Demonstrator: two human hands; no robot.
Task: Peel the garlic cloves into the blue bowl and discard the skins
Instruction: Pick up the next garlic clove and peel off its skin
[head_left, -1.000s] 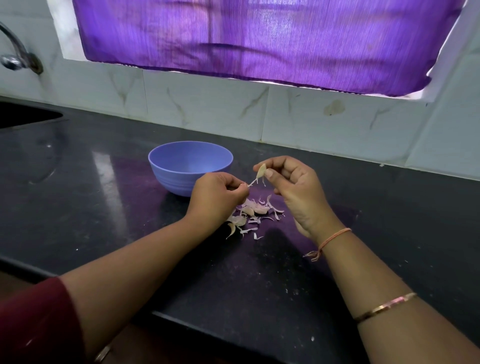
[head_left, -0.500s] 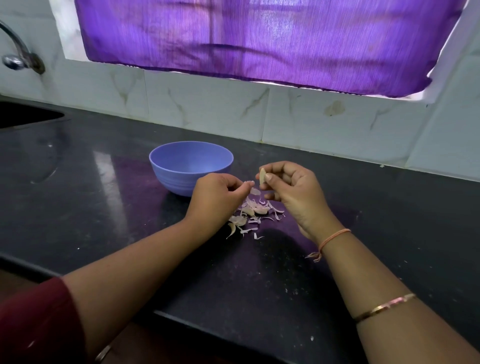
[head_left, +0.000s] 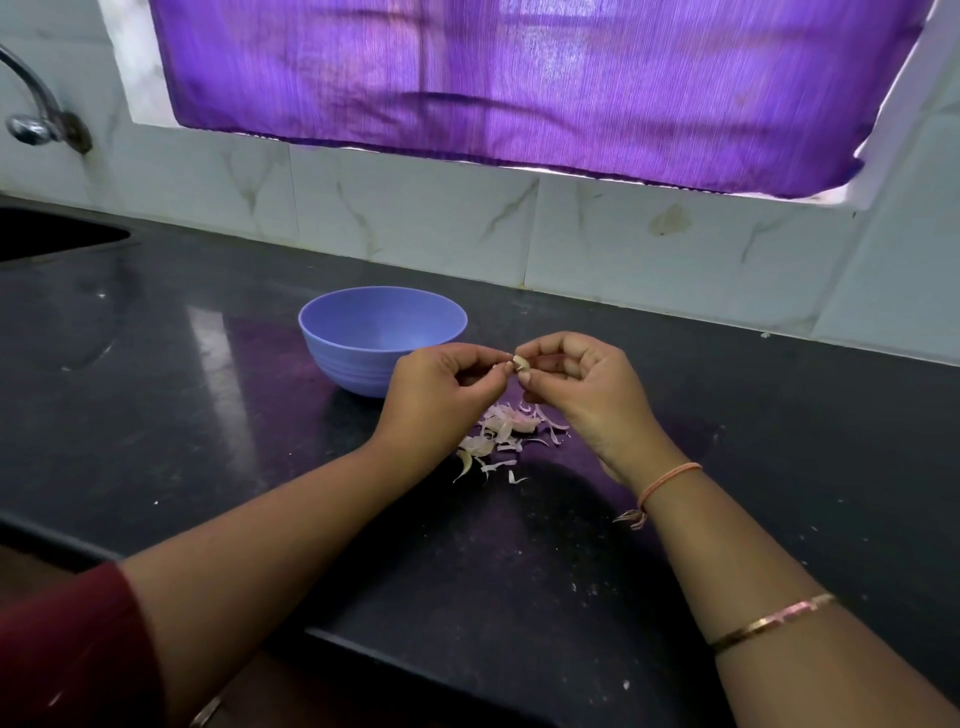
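The right hand (head_left: 582, 387) pinches a garlic clove (head_left: 521, 364) between thumb and curled fingers. The left hand (head_left: 441, 387) nips the clove's end, seemingly at its skin. How the clove's long axis lies is too small to tell. The blue bowl (head_left: 353, 364) stands just behind and left of the clove, nearer the left hand, so a peeled clove would travel that way. Loose skins (head_left: 506, 434) lie on the worktop (head_left: 208, 441) in front of the bowl, towards its right.

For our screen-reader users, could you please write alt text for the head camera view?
The left hand and right hand pinch a garlic clove between them above a dark countertop, beside a blue bowl. Loose garlic skins lie on the countertop below them, and a purple curtain hangs behind.
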